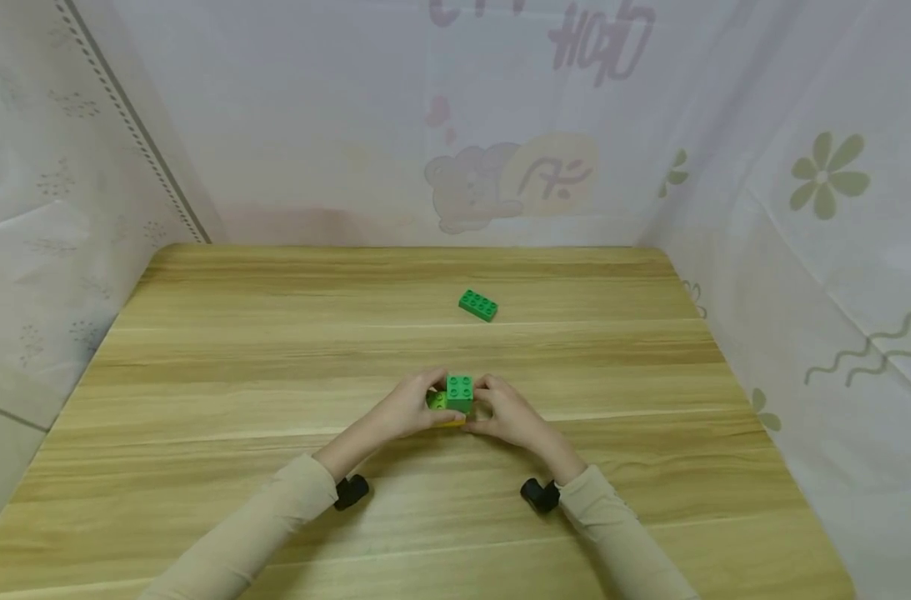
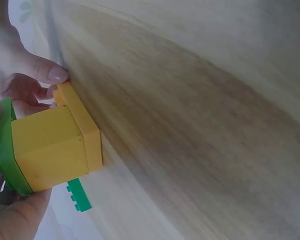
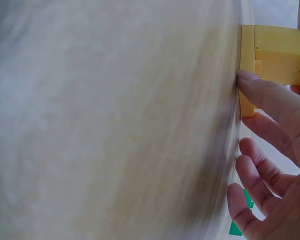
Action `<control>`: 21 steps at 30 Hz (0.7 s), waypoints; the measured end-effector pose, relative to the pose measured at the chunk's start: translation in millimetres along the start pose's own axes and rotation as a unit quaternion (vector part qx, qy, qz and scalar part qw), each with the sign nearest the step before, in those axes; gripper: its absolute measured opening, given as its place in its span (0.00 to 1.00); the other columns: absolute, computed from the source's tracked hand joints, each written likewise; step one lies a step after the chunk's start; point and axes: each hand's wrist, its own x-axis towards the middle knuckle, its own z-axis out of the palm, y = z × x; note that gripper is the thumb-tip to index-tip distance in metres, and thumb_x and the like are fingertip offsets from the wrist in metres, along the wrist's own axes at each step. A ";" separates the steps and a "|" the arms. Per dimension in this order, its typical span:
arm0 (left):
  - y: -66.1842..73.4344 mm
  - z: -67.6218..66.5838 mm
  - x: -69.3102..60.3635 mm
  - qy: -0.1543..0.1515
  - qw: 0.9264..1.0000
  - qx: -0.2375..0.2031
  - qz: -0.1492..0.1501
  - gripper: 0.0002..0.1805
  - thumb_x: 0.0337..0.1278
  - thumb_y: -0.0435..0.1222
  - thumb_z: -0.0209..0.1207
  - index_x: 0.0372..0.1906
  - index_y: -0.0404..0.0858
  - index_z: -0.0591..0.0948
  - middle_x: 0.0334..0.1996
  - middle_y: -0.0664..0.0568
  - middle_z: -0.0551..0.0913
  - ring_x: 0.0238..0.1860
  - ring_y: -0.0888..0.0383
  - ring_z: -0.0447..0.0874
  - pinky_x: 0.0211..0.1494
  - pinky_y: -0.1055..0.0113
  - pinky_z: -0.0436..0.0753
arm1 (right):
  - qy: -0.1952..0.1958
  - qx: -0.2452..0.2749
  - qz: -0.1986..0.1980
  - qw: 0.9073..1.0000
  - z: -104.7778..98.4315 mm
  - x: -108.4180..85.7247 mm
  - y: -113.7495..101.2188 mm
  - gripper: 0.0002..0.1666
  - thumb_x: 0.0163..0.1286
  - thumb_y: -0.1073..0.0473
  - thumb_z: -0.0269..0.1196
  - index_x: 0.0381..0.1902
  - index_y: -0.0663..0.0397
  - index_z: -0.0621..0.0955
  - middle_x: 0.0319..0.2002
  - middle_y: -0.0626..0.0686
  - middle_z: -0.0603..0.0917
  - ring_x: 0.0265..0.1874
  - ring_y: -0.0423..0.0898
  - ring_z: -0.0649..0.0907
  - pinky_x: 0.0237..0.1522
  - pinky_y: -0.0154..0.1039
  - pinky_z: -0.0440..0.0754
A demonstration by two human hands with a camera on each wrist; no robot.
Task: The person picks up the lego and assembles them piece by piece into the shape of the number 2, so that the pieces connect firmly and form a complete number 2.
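A small stack of toy building bricks stands on the table between the two hands. At its bottom is a flat orange-yellow brick (image 3: 247, 55), with a taller yellow block (image 2: 50, 147) on it. Above that comes a light-green brick (image 2: 12, 155), topped by a green four-stud brick (image 1: 459, 392). My left hand (image 1: 410, 406) grips the light-green layer between thumb and fingers. With thumb and index finger my right hand (image 1: 511, 410) pinches the free end of the flat bottom brick; its other fingers are loosely bent beside the table.
A longer green brick (image 1: 478, 305) lies farther back on the wooden table (image 1: 275, 333). Black wrist cameras (image 1: 352, 492) sit below the sleeves. Printed cloth (image 1: 312, 125) hangs behind the table and along its sides.
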 end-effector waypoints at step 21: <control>4.6 -2.0 -0.4 -0.011 1.000 0.011 0.011 0.19 0.44 0.38 0.68 0.39 0.36 0.73 0.36 0.47 0.80 0.33 0.60 0.76 0.32 0.75 0.77 | 0.003 -0.014 0.002 1.000 0.8 1.0 0.0 0.22 0.53 0.52 0.69 0.43 0.58 0.81 0.44 0.54 0.77 0.46 0.50 0.76 0.50 0.45 0.76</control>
